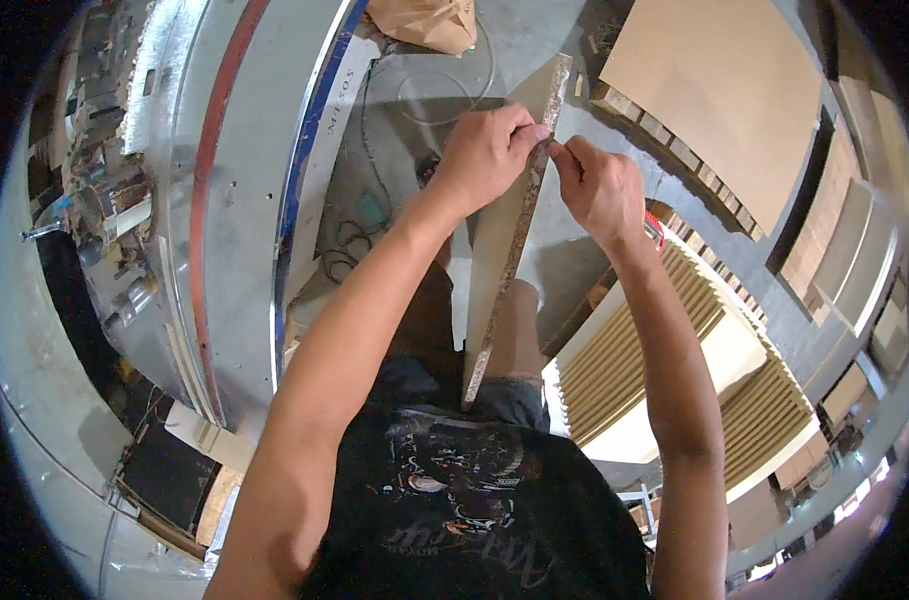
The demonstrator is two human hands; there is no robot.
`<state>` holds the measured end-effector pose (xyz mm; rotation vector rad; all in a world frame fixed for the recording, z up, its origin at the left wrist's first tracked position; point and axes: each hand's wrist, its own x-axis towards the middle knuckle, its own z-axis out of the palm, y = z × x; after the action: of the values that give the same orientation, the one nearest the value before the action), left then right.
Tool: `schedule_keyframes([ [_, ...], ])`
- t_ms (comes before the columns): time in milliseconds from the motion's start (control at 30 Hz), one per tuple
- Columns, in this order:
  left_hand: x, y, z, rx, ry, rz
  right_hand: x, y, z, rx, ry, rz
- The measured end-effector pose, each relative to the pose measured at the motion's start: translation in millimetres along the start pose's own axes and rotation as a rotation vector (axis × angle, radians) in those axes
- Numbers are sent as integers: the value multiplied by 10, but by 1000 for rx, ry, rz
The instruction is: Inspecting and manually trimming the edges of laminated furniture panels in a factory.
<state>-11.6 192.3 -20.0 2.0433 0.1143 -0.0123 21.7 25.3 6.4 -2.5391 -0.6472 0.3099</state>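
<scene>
The left hand is closed around the upper part of a long particleboard panel, held edge-up in the centre, running from the far floor toward the person's torso. The right hand pinches the panel's raw edge just right of the left hand. Stacked boards lie at right, a metal machine at left.

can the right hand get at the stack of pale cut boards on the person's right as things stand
Probably yes: the stack of pale cut boards lies just beneath the right hand with nothing between, but that hand now pinches the long thin panel's edge.
</scene>
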Motion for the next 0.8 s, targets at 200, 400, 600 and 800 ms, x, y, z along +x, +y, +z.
schedule_keyframes([
  [200,-160,15,4,-23,2,-19,-134,-31,43,15,-3,0],
  [400,-333,34,22,4,22,1,-293,-94,75,18,-35,56],
  [600,-645,41,32,-8,-4,-58,-539,-156,120,42,-74,28],
  [800,-963,149,-20,-115,-133,-241,-837,-206,105,123,-198,56],
])
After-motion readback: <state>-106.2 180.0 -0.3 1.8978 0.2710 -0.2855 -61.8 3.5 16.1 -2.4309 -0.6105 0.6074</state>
